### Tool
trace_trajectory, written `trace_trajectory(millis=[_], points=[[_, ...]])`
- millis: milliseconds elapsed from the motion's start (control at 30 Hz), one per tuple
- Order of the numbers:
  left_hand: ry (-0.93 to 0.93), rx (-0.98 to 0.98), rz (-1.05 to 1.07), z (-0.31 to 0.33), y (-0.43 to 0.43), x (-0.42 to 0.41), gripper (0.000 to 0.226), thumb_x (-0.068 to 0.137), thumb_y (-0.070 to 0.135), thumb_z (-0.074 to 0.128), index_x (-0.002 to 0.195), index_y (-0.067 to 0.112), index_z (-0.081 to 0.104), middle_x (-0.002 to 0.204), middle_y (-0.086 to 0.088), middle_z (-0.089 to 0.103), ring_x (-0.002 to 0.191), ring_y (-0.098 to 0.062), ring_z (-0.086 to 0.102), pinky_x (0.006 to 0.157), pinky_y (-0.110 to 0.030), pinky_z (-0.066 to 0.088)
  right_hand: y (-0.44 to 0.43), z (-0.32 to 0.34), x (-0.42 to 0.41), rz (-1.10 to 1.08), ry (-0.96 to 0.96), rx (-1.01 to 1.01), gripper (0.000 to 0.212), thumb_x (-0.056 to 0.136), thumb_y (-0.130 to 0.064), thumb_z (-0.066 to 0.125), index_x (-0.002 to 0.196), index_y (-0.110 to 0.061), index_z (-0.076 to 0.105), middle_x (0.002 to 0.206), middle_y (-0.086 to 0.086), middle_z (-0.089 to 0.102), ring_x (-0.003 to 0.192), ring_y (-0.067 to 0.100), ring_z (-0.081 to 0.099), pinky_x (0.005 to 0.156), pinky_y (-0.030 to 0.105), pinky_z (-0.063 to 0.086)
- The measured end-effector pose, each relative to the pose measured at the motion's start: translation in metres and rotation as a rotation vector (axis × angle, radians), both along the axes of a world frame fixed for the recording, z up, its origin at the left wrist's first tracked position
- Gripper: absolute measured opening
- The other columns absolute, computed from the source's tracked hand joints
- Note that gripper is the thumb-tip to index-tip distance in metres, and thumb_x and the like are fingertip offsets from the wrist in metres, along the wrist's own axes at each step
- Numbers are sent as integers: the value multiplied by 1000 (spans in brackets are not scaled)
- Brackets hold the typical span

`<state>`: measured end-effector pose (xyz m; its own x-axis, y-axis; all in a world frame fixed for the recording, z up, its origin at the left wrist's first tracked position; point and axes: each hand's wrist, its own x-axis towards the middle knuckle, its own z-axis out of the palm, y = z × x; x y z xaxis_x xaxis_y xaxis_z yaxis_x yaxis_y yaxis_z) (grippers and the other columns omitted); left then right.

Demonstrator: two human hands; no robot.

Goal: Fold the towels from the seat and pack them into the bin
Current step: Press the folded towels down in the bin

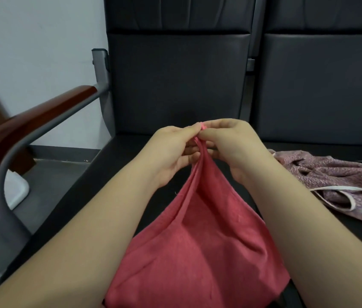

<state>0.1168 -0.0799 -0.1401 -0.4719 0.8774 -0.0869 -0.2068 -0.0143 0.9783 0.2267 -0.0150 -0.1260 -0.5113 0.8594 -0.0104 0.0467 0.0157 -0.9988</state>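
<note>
Seat [118,161], towel [197,241] pinched (left hand [173,152], right hand [233,145])

Both bare forearms reach forward. The left grip [171,152] and the right grip [235,147] meet, thumbs and fingers curled, pinching the top of the coral-red cloth towel [197,252].

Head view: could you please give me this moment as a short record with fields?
held item: red towel, lifted by a gathered corner, the rest draping down
left hand: pinches that corner
right hand: pinches the same corner, beside the left fingertips
waiting: pink patterned towel, crumpled on the seat, to the right
armrest: wooden top, on the left
folding: not yet done on either towel
</note>
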Motion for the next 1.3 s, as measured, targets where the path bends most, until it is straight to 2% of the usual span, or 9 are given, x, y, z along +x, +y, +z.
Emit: trace_trajectory(millis=[167,333,533,667,767,867,933,1067,1300], points=[[-47,33,-11,0,-3,-1,23,99,29,63,91,9,72,72,-1,66,67,-10,63,64,-23,54,-4,-1,3,76,10,52,13,86,-7,71,99,-8,73,88,9,77,78,16,74,73,29,60],[-75,101,-82,-1,-2,-1,33,103,27,55,77,11,69,73,-3,68,64,-11,67,68,-26,57,-1,-2,5,55,46,73,21,82,-3,75,102,-7,73,93,11,76,87,23,75,75,32,62],[64,73,-73,-6,-3,-19,10,96,26,67,97,18,72,89,0,71,83,-12,70,80,-30,55,8,5,14,112,63,113,15,90,-10,69,104,-10,74,95,11,76,88,25,74,82,38,61],[101,3,-6,-16,-3,-32,52,77,51,81,119,22,68,118,2,71,121,-21,62,99,-39,53,14,13,19,219,153,140,17,91,-11,68,107,-10,74,102,14,74,97,32,72,93,47,56],[121,-63,-132,-18,-4,-29,51,93,57,62,128,19,64,104,5,74,101,-14,70,88,-35,55,14,20,24,370,293,68,24,93,-8,63,116,-1,68,106,19,71,102,36,68,95,46,54],[69,-92,-238,-20,-7,-17,49,105,52,38,111,16,70,89,-1,76,80,-14,74,69,-29,59,16,26,30,484,375,35,28,96,-8,58,122,2,63,102,14,68,94,27,65,91,39,56],[-9,-63,-234,-21,-7,-17,45,106,44,43,112,8,69,89,-4,75,78,-15,73,68,-29,60,19,30,33,511,426,20,27,97,-8,56,121,2,63,100,11,68,89,21,66,87,35,56],[-128,125,-60,-13,-5,-37,47,88,22,66,128,-2,60,104,-8,73,95,-18,68,89,-33,60,33,34,42,418,496,33,21,95,-7,58,113,-1,67,94,8,70,85,17,66,85,32,54],[197,309,105,26,-25,-54,32,87,26,70,116,12,69,102,-3,73,92,-14,68,84,-35,58,41,40,49,157,520,186,18,93,-5,62,108,-5,72,99,12,74,91,19,69,87,33,54]])
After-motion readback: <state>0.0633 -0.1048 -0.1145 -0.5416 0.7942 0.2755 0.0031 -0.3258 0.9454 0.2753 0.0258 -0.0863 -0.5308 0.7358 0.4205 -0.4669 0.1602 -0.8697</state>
